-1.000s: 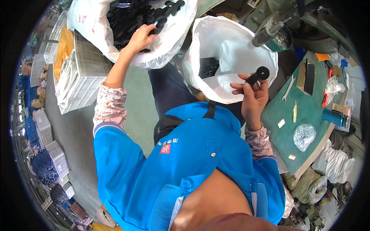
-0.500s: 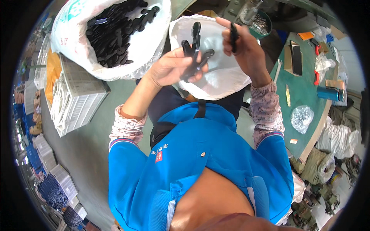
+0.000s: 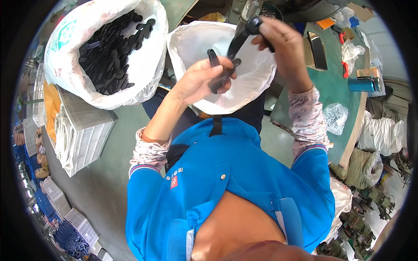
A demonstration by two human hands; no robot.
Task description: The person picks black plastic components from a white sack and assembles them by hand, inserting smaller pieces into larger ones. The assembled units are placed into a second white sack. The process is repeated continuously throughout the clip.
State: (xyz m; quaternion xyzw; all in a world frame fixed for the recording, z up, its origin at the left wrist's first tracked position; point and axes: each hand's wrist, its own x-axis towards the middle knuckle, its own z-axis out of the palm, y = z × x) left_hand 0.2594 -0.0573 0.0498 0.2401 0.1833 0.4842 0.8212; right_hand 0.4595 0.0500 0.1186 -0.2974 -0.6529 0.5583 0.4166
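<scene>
My left hand [image 3: 202,80] is closed around a few black plastic pieces [image 3: 216,82], shaped like slim handles with rounded ends. It is over the near left part of a white bag [image 3: 257,71] that hangs open in front of me. Above the bag's far right side, my right hand [image 3: 281,41] grips a long black plastic handle [image 3: 239,43] near its round knob end. The handle slants down toward the left hand's pieces; whether they touch I cannot tell. Another dark part shows under the right fingers, mostly hidden.
At the left, a big white bag [image 3: 150,65] holds a heap of similar black pieces [image 3: 106,56]. Below it stands a white crate [image 3: 89,139]. A green table [image 3: 305,104] on the right carries a phone [image 3: 318,50], a blue bottle [image 3: 363,84] and a clear plastic bag [image 3: 335,118].
My right hand has taken the long handle that stuck up from my left hand. The left hand still holds the other pieces. The whole view has shifted, moving the bags leftward.
</scene>
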